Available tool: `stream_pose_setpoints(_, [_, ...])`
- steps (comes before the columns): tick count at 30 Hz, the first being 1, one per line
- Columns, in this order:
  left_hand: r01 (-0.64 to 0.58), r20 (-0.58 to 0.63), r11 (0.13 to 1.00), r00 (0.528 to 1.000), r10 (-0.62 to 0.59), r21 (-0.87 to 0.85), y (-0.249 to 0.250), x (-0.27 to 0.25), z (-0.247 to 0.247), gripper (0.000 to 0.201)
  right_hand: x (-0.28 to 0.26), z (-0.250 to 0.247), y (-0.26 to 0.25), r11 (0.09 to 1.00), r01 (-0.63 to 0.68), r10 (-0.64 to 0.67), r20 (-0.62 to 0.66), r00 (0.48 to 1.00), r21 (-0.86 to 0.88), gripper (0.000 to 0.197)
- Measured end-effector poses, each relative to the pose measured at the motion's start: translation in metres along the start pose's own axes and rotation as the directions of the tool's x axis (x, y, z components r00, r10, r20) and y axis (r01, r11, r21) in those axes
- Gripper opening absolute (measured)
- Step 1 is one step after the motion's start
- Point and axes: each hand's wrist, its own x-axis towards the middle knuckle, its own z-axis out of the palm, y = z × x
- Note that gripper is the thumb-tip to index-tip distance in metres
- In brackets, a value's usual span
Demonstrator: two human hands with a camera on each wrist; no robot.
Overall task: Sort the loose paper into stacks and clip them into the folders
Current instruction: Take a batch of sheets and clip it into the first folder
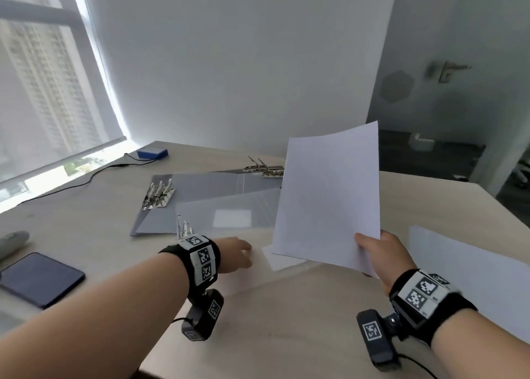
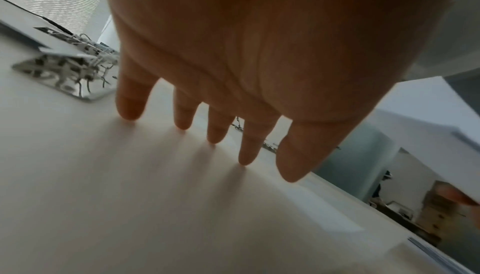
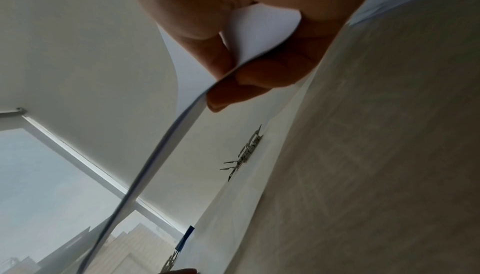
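Observation:
My right hand [image 1: 370, 249] pinches the lower right corner of a thin stack of white paper [image 1: 329, 195] and holds it upright above the table. The right wrist view shows thumb and fingers [image 3: 246, 77] pressed on that corner of the paper stack [image 3: 262, 24]. Over the table's near middle, my left hand [image 1: 242, 254] reaches out flat, its straight fingers [image 2: 130, 106] spread at a pale surface. Ahead lie open grey folders [image 1: 200, 183], each with a raised metal clip [image 1: 159, 195], and a translucent folder [image 1: 229, 215].
More white sheets [image 1: 464, 269] lie at the right of the wooden table [image 1: 286, 321]. One sheet [image 1: 282, 261] lies under the held stack. A dark phone [image 1: 40, 278] sits at the near left. A blue box [image 1: 152, 152] with a cable is at the far left.

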Motion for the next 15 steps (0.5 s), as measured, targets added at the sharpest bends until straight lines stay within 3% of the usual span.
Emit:
stream_pose_setpoints(3, [-0.072,0.015,0.997,0.997,0.072,-0.011,-0.005,-0.018,0.004,0.049,-0.001,0.016,-0.003,0.999,-0.011,0.013,0.041,0.999,-0.046,0.013])
stream_pose_setpoints(6, [-0.088,-0.104,0.963,0.993,0.064,-0.255,-0.020,-0.035,-0.008,0.036,-0.001,0.029,-0.005,0.994,-0.022,0.033,0.104,0.994,-0.104,0.011])
stream_pose_setpoints(8, [-0.108,-0.275,0.889,0.961,-0.020,-0.445,-0.039,-0.042,-0.019,0.029,0.000,0.038,-0.003,0.985,-0.024,0.050,0.150,0.987,-0.172,0.010])
stream_pose_setpoints(11, [-0.070,-0.453,0.861,0.870,-0.194,-0.504,-0.077,-0.046,-0.030,0.029,0.001,0.051,-0.001,0.958,-0.015,0.087,0.239,0.967,-0.285,0.010])
stream_pose_setpoints(13, [0.011,-0.459,0.854,0.839,-0.291,-0.520,-0.103,-0.046,-0.030,0.034,0.000,0.063,-0.003,0.946,-0.009,0.108,0.289,0.951,-0.325,0.010])
stream_pose_setpoints(15, [0.099,-0.390,0.822,0.844,-0.368,-0.562,-0.124,-0.042,-0.022,0.041,-0.001,0.074,-0.006,0.941,0.010,0.108,0.329,0.938,-0.338,0.009])
